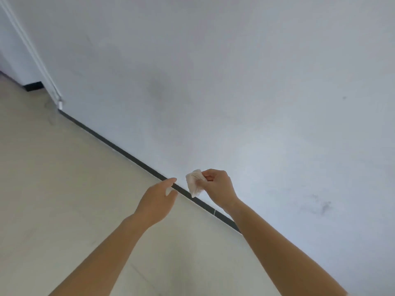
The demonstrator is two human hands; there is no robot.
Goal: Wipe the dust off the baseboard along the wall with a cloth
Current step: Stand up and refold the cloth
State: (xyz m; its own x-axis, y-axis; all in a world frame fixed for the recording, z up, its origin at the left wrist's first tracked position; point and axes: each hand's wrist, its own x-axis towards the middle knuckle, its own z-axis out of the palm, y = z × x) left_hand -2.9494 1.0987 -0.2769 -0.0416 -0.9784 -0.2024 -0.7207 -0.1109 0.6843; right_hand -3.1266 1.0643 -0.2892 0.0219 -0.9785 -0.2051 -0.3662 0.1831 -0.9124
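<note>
A thin black baseboard (119, 149) runs diagonally from the upper left to the lower right where the white wall (235, 82) meets the pale floor (53, 189). My right hand (218, 188) pinches a small crumpled white cloth (195, 183), which hangs just above the baseboard without clearly touching it. My left hand (157, 200) hovers a little to the left of the cloth, fingers apart and empty, its fingertips over the baseboard line. Both forearms reach in from the bottom of the frame, and the right one hides a stretch of baseboard.
A white cable conduit (32, 52) runs down the wall at the far left and ends near the floor. Another short piece of black baseboard (33, 86) sits behind it at a corner. Faint grey smudges mark the wall (324, 207).
</note>
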